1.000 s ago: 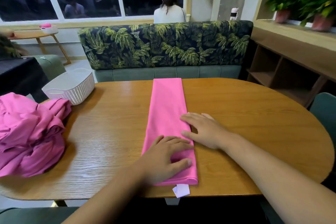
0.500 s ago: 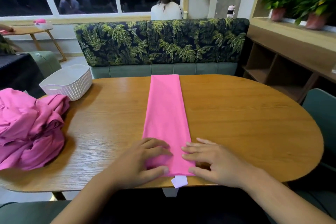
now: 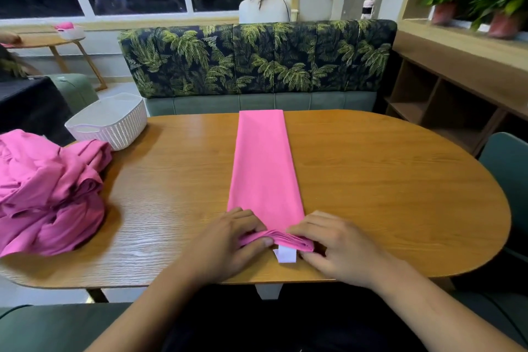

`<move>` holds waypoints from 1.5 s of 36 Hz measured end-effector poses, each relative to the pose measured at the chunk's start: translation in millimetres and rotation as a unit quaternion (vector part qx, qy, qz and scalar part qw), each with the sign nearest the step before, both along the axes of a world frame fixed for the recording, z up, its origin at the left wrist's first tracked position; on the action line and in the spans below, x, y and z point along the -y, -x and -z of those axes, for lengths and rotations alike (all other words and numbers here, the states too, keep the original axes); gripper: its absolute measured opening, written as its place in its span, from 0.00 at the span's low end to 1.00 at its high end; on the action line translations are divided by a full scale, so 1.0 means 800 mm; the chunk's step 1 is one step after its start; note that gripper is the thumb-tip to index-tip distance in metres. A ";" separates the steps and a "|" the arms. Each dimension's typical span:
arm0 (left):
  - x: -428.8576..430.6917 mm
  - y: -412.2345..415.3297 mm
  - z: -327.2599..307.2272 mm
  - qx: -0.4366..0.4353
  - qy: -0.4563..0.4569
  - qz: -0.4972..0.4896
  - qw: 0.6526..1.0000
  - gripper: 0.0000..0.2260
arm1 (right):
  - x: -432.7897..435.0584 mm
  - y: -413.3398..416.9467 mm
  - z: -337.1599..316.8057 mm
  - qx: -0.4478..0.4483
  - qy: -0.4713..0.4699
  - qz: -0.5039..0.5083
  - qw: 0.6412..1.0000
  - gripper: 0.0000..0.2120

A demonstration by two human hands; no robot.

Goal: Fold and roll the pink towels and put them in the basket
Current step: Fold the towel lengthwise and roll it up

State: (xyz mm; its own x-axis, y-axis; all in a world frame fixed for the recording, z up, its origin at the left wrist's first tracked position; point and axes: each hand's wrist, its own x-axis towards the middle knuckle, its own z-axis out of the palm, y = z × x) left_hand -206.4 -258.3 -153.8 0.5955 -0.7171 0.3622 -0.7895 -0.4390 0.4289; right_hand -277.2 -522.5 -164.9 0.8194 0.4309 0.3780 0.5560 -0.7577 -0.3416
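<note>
Pink towel (image 3: 264,168), folded into a long narrow strip, lies down the middle of the wooden desk (image 3: 385,194), running from its near edge to its far edge. My left grip (image 3: 228,240) and right grip (image 3: 340,246) both pinch the near end, fingers curled over a small bunched roll, a white label (image 3: 285,255) poking out beneath. At far left sits the white basket (image 3: 111,123), with a crumpled towel heap (image 3: 48,191) just beside it.
</note>
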 end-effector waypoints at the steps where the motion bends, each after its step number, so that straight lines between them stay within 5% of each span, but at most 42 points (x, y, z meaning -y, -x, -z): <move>1: -0.002 0.001 -0.001 -0.012 0.009 0.001 1.000 0.08 | -0.001 -0.001 0.003 0.012 -0.003 0.001 1.000 0.15; 8: -0.012 0.019 -0.002 -0.013 -0.010 -0.019 1.000 0.20 | 0.004 0.005 0.006 0.030 -0.061 0.031 0.997 0.09; 16: -0.032 0.023 0.008 -0.011 0.001 -0.072 0.997 0.14 | 0.012 0.003 0.002 -0.036 -0.132 0.115 0.984 0.07; 20: -0.034 0.020 0.007 -0.098 0.068 -0.106 0.987 0.05 | 0.010 -0.004 0.001 -0.075 -0.166 0.128 0.975 0.04; 25: -0.022 0.017 0.005 -0.152 0.106 -0.174 0.967 0.06 | 0.003 -0.014 -0.002 -0.110 -0.219 0.168 0.955 0.04; 34: -0.009 0.016 0.020 -0.061 0.088 -0.211 0.971 0.12 | -0.001 -0.011 0.001 -0.038 -0.142 0.226 0.963 0.14; 39: -0.012 0.017 0.020 0.108 0.007 -0.101 0.989 0.13 | -0.003 -0.008 0.007 0.064 -0.100 0.110 0.987 0.13; 54: -0.007 0.016 0.015 0.060 -0.024 -0.116 0.991 0.07 | -0.001 -0.009 0.011 -0.009 -0.071 0.081 0.994 0.10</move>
State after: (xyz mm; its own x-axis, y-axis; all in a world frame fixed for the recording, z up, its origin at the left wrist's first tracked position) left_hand -218.9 -252.8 -165.8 0.7003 -0.5843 0.4100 -0.7097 -0.6318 0.3117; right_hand -270.2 -522.0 -174.0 0.8803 0.2367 0.4110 0.4244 -0.7800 -0.4598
